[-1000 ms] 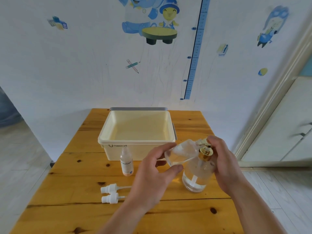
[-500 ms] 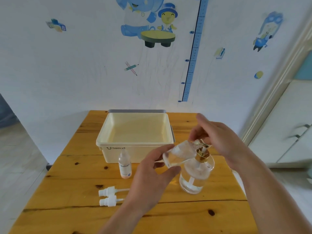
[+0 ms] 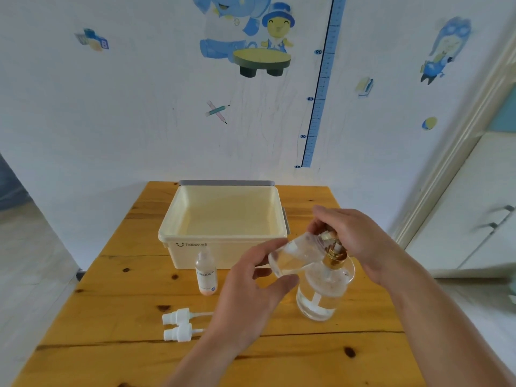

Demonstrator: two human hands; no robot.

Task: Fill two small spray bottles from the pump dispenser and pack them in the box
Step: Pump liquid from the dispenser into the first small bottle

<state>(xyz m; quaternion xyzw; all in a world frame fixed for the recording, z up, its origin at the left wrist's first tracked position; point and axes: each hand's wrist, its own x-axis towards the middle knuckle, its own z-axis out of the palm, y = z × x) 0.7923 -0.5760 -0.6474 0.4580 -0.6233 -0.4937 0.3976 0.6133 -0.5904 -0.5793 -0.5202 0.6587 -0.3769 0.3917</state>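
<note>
1. On the table [image 3: 111, 317], 12 o'clock side: cream box [image 3: 190, 255], open top, logo printed on its front wall.
2. Dispenser [image 3: 324, 297]: clear glass with a gold collar, upright toward 3 o'clock of table centre, near the box's front right corner.
3. Right hand [image 3: 354, 238]: reaches in from 4 o'clock and sits on top of the dispenser, fingers curled down round the pump head. The head is mostly hidden beneath them.
4. Left hand [image 3: 251, 289]: comes in from 6 o'clock, thumb and fingers pinching a small clear bottle [image 3: 293, 255]. It has no cap and is held off the table, tilted, neck up toward 2 o'clock at the pump spout. Cannot tell whether neck and spout touch.
5. Second bottle [image 3: 206, 272]: upright on the table, uncapped, labelled, at 9 o'clock of the left hand, just in front of the box.
6. Two white spray caps [image 3: 177, 317] [image 3: 177, 333]: on their sides, one beside the other, at 7 o'clock of the second bottle, dip tubes pointing to 3 o'clock, toward the left wrist.
</note>
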